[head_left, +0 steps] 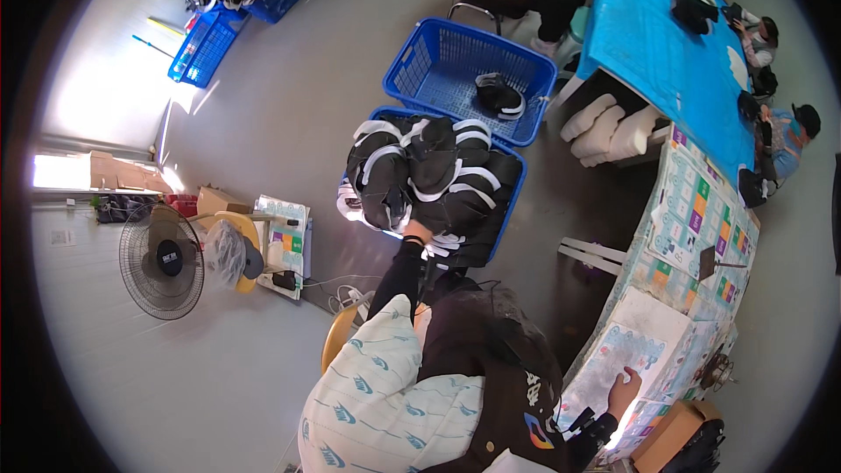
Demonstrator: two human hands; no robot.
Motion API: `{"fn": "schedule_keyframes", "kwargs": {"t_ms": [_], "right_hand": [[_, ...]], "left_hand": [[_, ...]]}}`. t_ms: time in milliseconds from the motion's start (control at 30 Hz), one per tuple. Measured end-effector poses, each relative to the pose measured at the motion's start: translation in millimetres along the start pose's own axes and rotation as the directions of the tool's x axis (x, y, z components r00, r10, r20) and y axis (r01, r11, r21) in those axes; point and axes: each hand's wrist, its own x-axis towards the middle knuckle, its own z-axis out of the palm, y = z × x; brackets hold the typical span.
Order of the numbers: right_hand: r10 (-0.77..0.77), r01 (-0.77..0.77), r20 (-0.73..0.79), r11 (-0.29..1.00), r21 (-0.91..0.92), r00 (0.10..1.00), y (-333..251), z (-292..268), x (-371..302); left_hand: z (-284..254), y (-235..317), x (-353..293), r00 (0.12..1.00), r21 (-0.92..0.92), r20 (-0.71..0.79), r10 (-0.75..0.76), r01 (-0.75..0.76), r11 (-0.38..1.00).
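Note:
My left hand (419, 231) reaches to the near edge of a heaped pile of black pieces with white curved bands (429, 166), which look like shoe uppers. Its fingers are partly hidden against the pile, so I cannot see their grip. A blue plastic basket (511, 226) holds this pile. Over the table at the right, my right hand (623, 391) is open with fingers apart and nothing in it. Below it lies a pale, printed board or sheet (604, 366).
Beyond the pile, another blue basket (420, 57) holds one black-and-white piece (501, 98). A long blue-covered table (648, 44) runs along the right, with people seated around it. White foot-shaped forms (604, 127) stand beneath it. A fan (162, 260) stands at the left.

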Motion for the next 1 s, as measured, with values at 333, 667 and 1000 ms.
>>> {"fn": "schedule_keyframes", "kwargs": {"t_ms": [333, 667, 1000], "right_hand": [[-0.047, 0.081, 0.199, 0.983, -0.164, 0.979, -79, -28, -3], [-0.214, 0.23, 0.245, 0.973, -0.036, 0.946, -110, 0, 25], [-0.242, 0.226, 0.192, 0.969, 0.1, 0.951, -138, -2, 23]], "left_hand": [[-16, -57, 91, 0.921, -0.198, 0.118, -0.372, 0.389, 0.9], [-70, -161, 103, 0.999, 0.231, -0.015, -0.051, 0.053, 0.972], [-185, -8, -70, 0.843, -0.165, -0.499, 0.201, -0.32, 0.933]]}}
